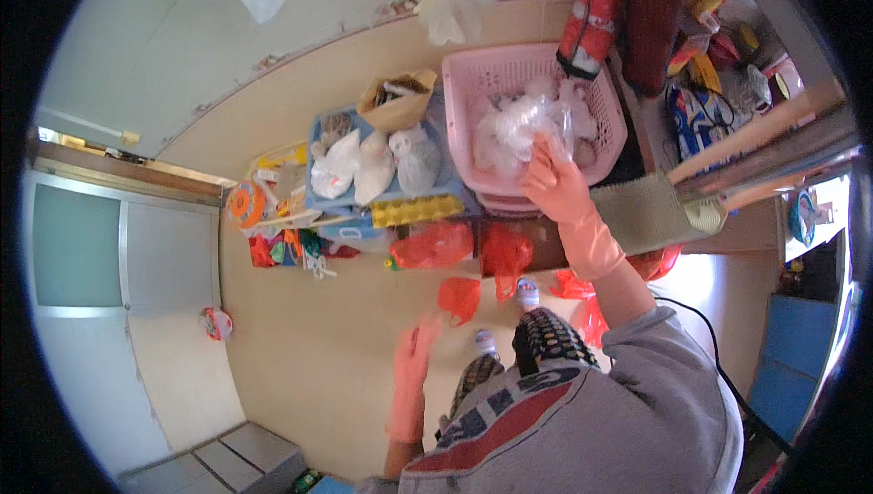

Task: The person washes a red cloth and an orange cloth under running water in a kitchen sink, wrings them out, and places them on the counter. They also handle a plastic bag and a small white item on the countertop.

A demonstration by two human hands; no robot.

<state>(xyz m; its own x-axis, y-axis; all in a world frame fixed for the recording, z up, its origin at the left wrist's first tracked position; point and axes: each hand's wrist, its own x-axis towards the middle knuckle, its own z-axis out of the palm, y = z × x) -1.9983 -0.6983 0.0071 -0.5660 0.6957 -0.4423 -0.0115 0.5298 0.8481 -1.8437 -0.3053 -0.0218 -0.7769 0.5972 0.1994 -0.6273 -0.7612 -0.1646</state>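
Observation:
Both of my hands wear pink rubber gloves. My right hand [560,187] reaches over the near rim of a pink plastic basket [470,132]. Its fingers are bent around part of a crinkled clear plastic bag [528,119], and the fingertips partly blend into the plastic. More clear and whitish bags fill the basket; what they contain cannot be made out. Lower down, my left hand [412,351] hangs over the floor beside my leg, blurred, with nothing in it and the fingers loosely apart.
Left of the basket, a blue tray [436,183] holds several tied bags and a cardboard box [399,99]. A yellow egg tray [417,211] lies along its front. Red plastic bags [458,297] lie by my feet. A corrugated sheet [631,214] sits right of the basket, below wooden bars [757,132].

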